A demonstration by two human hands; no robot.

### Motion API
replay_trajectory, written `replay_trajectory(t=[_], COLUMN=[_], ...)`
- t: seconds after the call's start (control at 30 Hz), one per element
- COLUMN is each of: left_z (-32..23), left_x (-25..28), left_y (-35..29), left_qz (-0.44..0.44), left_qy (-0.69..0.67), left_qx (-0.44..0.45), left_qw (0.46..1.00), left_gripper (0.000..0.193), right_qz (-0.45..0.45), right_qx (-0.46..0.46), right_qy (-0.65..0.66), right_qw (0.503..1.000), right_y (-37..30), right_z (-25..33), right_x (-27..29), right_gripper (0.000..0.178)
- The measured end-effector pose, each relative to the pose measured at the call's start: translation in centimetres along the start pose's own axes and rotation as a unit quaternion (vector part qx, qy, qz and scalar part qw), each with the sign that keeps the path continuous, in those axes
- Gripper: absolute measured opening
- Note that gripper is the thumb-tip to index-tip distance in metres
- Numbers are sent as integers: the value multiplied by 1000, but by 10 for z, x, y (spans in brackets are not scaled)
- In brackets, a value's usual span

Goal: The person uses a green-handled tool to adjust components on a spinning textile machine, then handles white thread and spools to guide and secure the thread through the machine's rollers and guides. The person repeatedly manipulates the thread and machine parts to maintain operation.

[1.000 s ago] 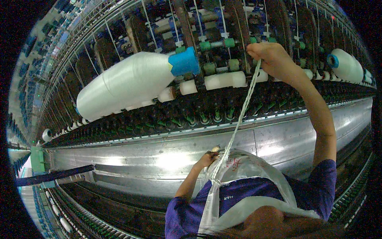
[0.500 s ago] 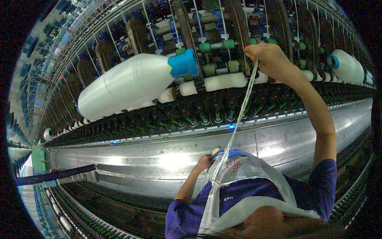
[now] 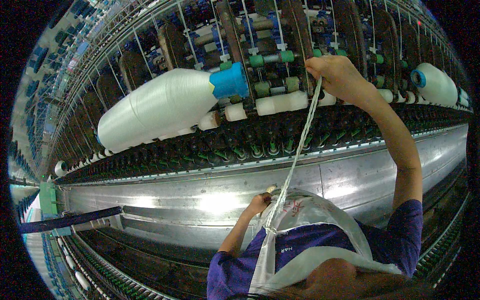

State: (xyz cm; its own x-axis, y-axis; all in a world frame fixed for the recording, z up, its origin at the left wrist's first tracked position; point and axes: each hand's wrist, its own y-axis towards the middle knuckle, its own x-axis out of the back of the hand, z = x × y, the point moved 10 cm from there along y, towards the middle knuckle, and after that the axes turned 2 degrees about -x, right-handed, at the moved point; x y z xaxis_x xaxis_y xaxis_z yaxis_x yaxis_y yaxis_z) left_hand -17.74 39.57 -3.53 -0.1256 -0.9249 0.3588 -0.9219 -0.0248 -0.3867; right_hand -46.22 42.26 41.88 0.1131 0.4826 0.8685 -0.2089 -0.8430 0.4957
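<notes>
- Machinery (image 3: pixel 240 140), long and dark, fills the upper half, its row of metal and green parts curving away along the lower edge.
- Below that edge runs a smooth metal panel (image 3: pixel 350 172), grey and glossy, with a visible seam.
- At the machinery's front, left of the reaching arm, lies a large tapered yarn package (image 3: pixel 160 107), white, finely wound and silky, on a bright blue tube (image 3: pixel 227 82); a second yarn package (image 3: pixel 437 85) lies toward the right end.
- The apron (image 3: pixel 312 212) is pale, thin and slightly see-through, worn over a purple shirt (image 3: pixel 400 245).
- A braided cord (image 3: pixel 302 145), white and ropy, is drawn nearly straight from the apron's chest up to the machinery's front.
- The right hand (image 3: pixel 332 72) has its fingers curled into a pinch there and appears to grip the cord's upper end; a small tool hidden inside is possible.
- The step seems to be fine finger work beside the rollers; the next move likely calls for a steady, light touch, with the braid kept off turning parts.
- The left hand (image 3: pixel 259 204) is bent in by the apron's edge; whether it grips anything is unclear.
- White rollers (image 3: pixel 282 103), soft-looking cylinders, sit below smaller green rollers (image 3: pixel 256 60).
</notes>
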Motion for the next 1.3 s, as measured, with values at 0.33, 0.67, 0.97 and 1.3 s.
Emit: replay_trajectory(t=[0.33, 0.67, 0.97, 1.3], left_z=[-15, 18, 40, 115], left_x=[-31, -121, -67, 107], left_y=[-10, 27, -59, -262], left_qz=[146, 204, -70, -405], left_qy=[-63, -123, -26, 66], left_qx=[203, 112, 148, 238], left_qw=[966, 965, 986, 880], left_gripper=[58, 73, 65, 38], right_qz=[52, 68, 112, 77], right_qx=[11, 28, 50, 91], right_qy=[45, 81, 36, 195], right_qw=[998, 994, 992, 973], right_y=[4, 5, -9, -51], right_z=[-1, -5, -5, 187], right_x=[-10, -21, -15, -47], right_gripper=[8, 8, 8, 13])
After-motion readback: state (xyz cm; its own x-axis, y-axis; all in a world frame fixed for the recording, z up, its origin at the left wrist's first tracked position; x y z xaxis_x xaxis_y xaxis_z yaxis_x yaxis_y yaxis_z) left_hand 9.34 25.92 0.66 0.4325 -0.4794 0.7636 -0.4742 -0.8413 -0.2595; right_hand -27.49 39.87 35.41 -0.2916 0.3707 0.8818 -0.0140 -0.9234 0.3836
